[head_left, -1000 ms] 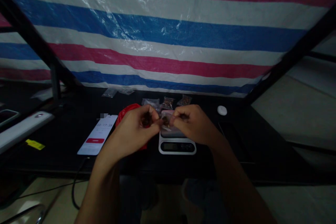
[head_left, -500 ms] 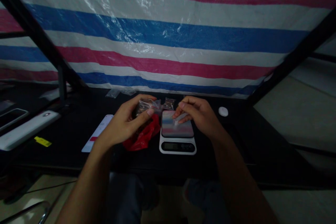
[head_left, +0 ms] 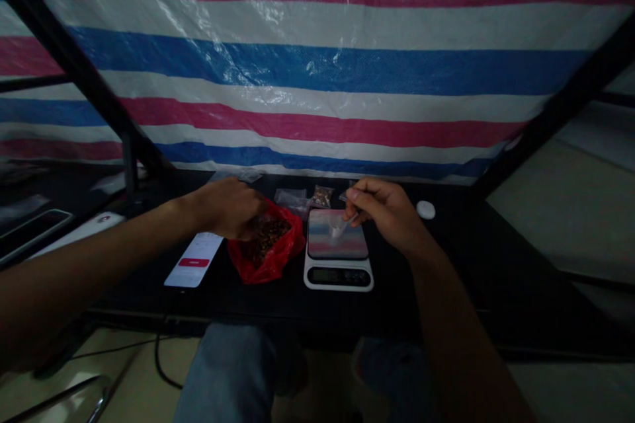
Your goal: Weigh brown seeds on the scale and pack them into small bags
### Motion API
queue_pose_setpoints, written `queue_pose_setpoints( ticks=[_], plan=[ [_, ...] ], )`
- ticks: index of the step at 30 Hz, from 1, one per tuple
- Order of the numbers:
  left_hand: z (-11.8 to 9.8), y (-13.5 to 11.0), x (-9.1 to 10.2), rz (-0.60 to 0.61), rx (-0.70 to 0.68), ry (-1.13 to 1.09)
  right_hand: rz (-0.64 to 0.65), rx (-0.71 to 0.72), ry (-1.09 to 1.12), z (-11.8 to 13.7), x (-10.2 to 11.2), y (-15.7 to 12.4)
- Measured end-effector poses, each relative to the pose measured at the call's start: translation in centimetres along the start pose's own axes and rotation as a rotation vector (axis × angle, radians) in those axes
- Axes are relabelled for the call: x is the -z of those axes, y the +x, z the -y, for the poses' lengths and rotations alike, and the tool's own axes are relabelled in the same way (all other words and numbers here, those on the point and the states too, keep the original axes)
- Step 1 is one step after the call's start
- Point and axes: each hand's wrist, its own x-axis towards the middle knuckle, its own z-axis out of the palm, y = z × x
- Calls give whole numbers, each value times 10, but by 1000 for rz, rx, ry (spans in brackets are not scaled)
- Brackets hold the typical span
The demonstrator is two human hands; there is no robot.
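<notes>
A red plastic bag (head_left: 270,254) full of small brown pieces lies open on the dark table (head_left: 446,291). My left hand (head_left: 225,208) reaches into its mouth with the fingers curled, and what they grip is hidden. Right of the bag stands a small kitchen scale (head_left: 338,258) with a shiny top. My right hand (head_left: 381,208) hovers over the scale's back edge and pinches a small clear plastic bag (head_left: 342,226) that hangs down to the platform.
A lit phone (head_left: 194,259) lies left of the red bag, its cable running off the front edge. Several small filled bags (head_left: 321,195) lie behind the scale. A white round object (head_left: 425,209) sits to the right. A striped tarp (head_left: 317,73) hangs behind.
My left hand has swung left from above the scale's left side and gone into the red bag. My right hand stays over the scale with the small clear bag. The view shifted slightly right.
</notes>
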Motion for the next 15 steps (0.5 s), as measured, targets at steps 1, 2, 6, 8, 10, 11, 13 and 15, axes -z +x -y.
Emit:
queue_pose_setpoints(
  ticks=[1,2,6,8,10,11,13,15],
  plan=[
    [-2,2,3,79,-73,90,6,2,-5,0,0,0],
    [-4,3,7,139,-124,157,9,4,-10,0,0,-1],
    [-11,8,18,199,-151,207,11,17,-23,2,0,-1],
    [-13,10,21,197,-156,194,14,19,-28,2,1,-2],
    [-13,10,22,200,-164,186,14,24,-35,2,2,-2],
    [-12,11,22,199,-169,180,12,28,-37,2,2,-2],
    [-10,12,22,182,-173,139,6,41,-38,1,3,-1],
    [-7,14,22,158,-149,52,6,55,-36,1,4,-1]
  ],
)
